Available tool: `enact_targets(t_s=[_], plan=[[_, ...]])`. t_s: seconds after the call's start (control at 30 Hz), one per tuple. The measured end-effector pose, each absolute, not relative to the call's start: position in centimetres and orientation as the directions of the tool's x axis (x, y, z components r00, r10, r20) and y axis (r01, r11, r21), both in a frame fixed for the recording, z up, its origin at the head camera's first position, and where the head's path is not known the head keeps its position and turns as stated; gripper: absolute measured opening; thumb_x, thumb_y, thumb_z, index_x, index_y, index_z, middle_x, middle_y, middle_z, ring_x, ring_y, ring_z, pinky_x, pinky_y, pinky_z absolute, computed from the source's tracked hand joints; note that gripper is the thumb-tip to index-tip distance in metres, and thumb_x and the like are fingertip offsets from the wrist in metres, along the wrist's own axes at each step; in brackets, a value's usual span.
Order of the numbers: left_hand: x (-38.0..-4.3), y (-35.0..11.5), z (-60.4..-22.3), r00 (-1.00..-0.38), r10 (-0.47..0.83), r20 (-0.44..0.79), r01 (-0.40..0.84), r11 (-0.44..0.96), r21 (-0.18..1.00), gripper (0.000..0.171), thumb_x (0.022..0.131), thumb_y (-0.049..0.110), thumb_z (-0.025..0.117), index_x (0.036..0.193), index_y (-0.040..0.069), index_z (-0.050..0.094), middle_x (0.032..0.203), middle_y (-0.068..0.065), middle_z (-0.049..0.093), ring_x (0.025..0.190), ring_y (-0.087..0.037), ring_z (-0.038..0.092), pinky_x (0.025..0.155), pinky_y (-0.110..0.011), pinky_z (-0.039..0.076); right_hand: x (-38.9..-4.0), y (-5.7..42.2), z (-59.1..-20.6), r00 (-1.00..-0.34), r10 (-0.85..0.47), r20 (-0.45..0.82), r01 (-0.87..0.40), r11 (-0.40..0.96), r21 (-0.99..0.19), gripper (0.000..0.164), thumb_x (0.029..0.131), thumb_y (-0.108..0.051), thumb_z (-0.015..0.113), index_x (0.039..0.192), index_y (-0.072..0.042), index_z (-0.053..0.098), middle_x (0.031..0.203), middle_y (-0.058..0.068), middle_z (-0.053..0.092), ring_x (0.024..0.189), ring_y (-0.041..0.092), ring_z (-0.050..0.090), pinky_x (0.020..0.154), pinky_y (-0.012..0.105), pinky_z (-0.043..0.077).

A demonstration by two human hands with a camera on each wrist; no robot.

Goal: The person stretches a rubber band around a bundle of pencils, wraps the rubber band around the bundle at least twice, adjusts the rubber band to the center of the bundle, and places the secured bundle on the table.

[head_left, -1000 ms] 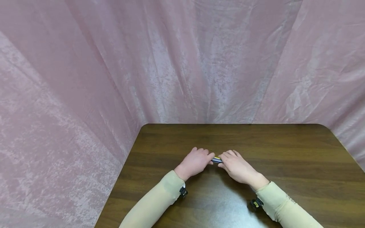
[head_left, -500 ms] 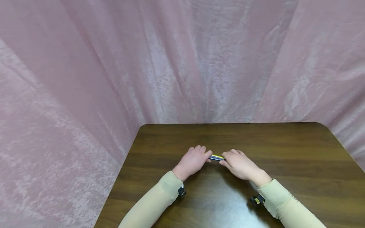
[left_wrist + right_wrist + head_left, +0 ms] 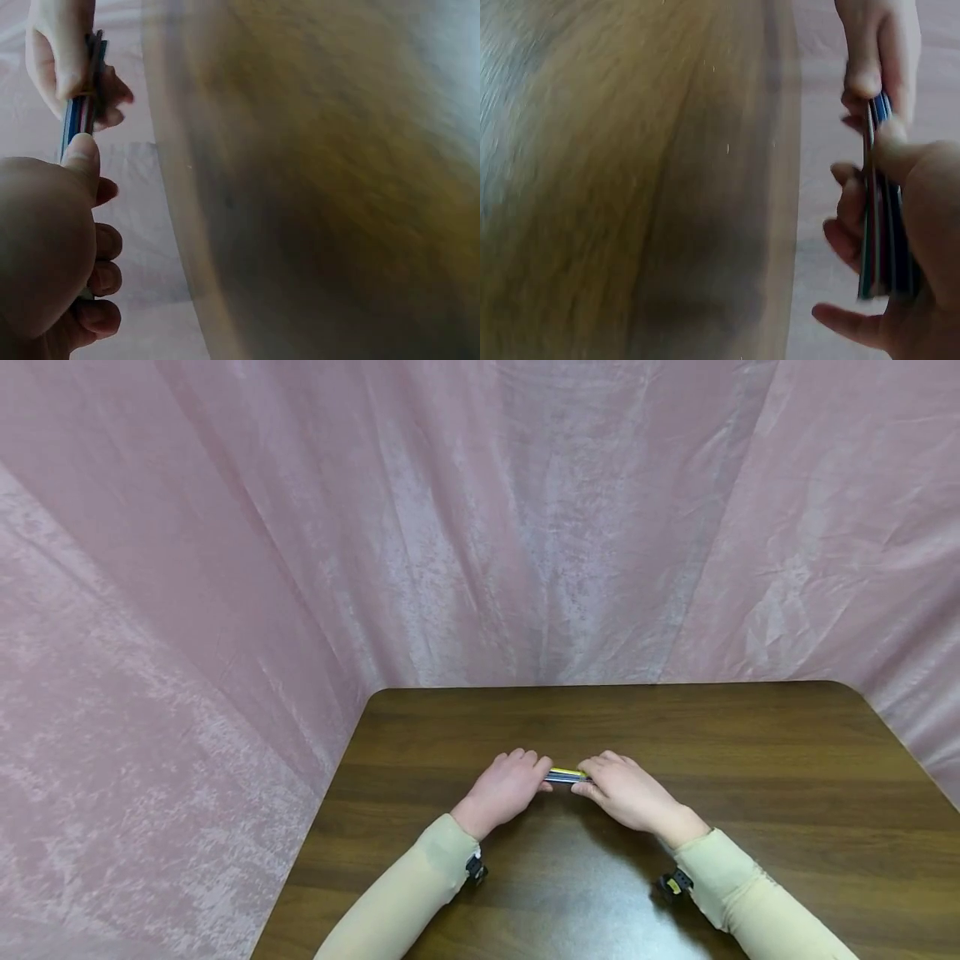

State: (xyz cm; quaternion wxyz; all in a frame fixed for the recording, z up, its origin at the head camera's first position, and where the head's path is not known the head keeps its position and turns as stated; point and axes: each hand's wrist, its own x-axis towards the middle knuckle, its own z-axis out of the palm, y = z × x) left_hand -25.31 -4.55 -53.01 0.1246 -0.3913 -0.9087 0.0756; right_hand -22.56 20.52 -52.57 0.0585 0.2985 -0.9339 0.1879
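Note:
A bundle of coloured pencils spans the space between my two hands, above the table. Yellow and blue show along it in the head view. My left hand grips one end, its thumb lying along the pencils and its fingers curled round them. Around the other end my right hand pinches with thumb and fingers. In the right wrist view the flat ends of the pencils stick out beside the palm, with green, red and dark blue sides. The left end is mostly hidden inside the left hand.
The brown wooden table has rounded far corners. Pink velvety curtains hang behind it and along the left side. Small black cameras are strapped at both wrists, at the cuffs of the pale sleeves.
My hands have drawn slightly apart, the left one shifting a little to the left, so a longer stretch of the pencils shows between them. Both hands have kept hold of the bundle.

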Motion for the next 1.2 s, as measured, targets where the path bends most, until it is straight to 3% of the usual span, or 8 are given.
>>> enact_targets(t_s=[0.17,0.37,0.8,0.97,1.2], plan=[[-25.0,-5.3,-53.1,-0.693,0.703,0.163,0.678,0.711,-0.186,0.032,0.106,0.047,0.061,0.113,0.016,0.061,0.095,0.002,0.062,0.085,-0.018,0.06,0.069,-0.033,0.05,-22.5,21.6,-52.1,-0.829,-0.525,0.193,-0.558,0.75,-0.356,0.021,0.106,-0.037,0.068,0.109,-0.017,0.075,0.096,-0.011,0.071,0.096,0.018,0.063,0.087,0.049,0.051],[-24.7,-5.0,-52.9,-0.636,0.752,0.174,0.709,0.659,-0.254,0.035,0.106,0.049,0.06,0.116,0.015,0.062,0.1,0.002,0.064,0.086,-0.017,0.059,0.068,-0.031,0.048,-22.4,21.7,-51.7,-0.806,-0.583,0.103,-0.571,0.719,-0.397,0.022,0.111,-0.04,0.059,0.103,-0.022,0.067,0.084,-0.014,0.055,0.083,0.009,0.055,0.075,0.037,0.048],[-24.7,-4.4,-53.2,-0.642,0.747,0.17,0.683,0.659,-0.315,0.033,0.106,0.05,0.059,0.112,0.018,0.062,0.097,0.003,0.065,0.084,-0.016,0.057,0.069,-0.03,0.044,-22.5,20.9,-52.6,-0.763,-0.618,0.19,-0.646,0.719,-0.255,0.019,0.108,-0.033,0.065,0.095,-0.019,0.061,0.08,-0.014,0.051,0.089,0.017,0.059,0.083,0.047,0.05],[-24.8,-4.3,-53.4,-0.64,0.743,0.194,0.653,0.66,-0.371,0.035,0.106,0.052,0.058,0.111,0.019,0.063,0.095,0.003,0.063,0.083,-0.017,0.057,0.071,-0.032,0.041,-22.6,20.7,-53.1,-0.76,-0.613,0.215,-0.65,0.727,-0.224,0.018,0.108,-0.033,0.065,0.099,-0.017,0.062,0.084,-0.011,0.056,0.093,0.019,0.061,0.087,0.05,0.051],[-24.6,-3.8,-53.2,-0.636,0.749,0.186,0.668,0.654,-0.355,0.036,0.106,0.053,0.056,0.11,0.018,0.064,0.095,0.003,0.065,0.082,-0.016,0.058,0.072,-0.031,0.041,-22.8,19.9,-53.2,-0.753,-0.615,0.233,-0.658,0.719,-0.224,0.021,0.11,-0.036,0.062,0.106,-0.015,0.065,0.095,-0.007,0.066,0.098,0.021,0.061,0.088,0.051,0.051]])
